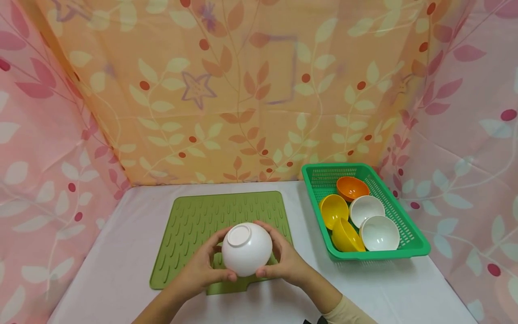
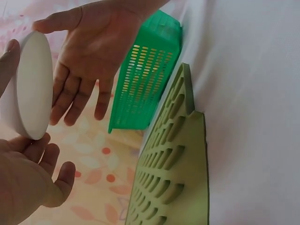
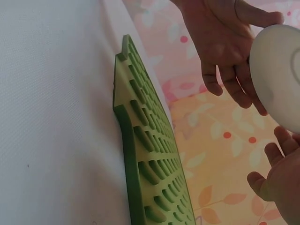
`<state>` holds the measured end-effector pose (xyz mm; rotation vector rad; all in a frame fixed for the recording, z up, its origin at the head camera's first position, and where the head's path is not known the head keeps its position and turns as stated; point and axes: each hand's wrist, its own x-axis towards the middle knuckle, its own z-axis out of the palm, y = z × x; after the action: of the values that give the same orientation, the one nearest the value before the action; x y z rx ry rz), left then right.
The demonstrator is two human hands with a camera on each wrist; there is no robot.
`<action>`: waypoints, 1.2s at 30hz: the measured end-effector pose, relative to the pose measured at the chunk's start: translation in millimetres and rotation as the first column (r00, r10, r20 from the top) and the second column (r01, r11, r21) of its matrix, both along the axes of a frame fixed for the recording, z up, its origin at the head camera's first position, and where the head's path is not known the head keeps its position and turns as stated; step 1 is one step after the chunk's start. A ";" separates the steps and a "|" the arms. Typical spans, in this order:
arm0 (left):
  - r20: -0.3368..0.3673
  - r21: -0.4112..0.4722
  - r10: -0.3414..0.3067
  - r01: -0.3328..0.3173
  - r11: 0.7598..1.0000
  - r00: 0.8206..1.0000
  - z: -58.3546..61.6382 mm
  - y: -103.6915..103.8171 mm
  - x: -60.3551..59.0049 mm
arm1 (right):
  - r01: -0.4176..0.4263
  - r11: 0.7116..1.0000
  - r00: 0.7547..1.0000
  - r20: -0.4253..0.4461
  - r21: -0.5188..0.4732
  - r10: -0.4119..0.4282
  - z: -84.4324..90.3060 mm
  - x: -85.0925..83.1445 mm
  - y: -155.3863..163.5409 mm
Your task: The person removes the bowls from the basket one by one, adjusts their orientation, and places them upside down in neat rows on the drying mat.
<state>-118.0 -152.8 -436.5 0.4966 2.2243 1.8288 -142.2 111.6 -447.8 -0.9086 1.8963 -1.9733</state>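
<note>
The round white plastic bowl (image 1: 246, 248) was held upside down, foot ring up, between both hands above the near edge of the ribbed green silicone drying mat (image 1: 202, 225). Left hand (image 1: 202, 269) and right hand (image 1: 285, 261) cupped its sides equally, mat directly below, with the green plastic basket (image 1: 404, 225) of bowls off to the right.

You have a plain white bowl (image 1: 247, 248) over a green mat (image 1: 194, 225) ribbed with a drop pattern, on a white bench (image 1: 113, 279). At your right sits a green perforated basket (image 1: 417, 245) with bowls inside — one orange (image 1: 352, 187), two yellow (image 1: 333, 210), two white (image 1: 379, 233). The far curtain (image 1: 243, 90) is orange with leaves and red dots — the side ones pink.
</note>
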 end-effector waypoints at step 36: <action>-0.326 -0.297 0.112 -0.214 0.931 0.939 10.1 -43.5 -33.6 | 0.353 0.879 0.927 -0.244 0.319 -0.284 -1.0 -28.9 -43.5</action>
<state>-151.5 -196.3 -426.4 0.5700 2.7899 1.4813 -171.2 68.1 -448.8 -0.7347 2.5536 -1.6511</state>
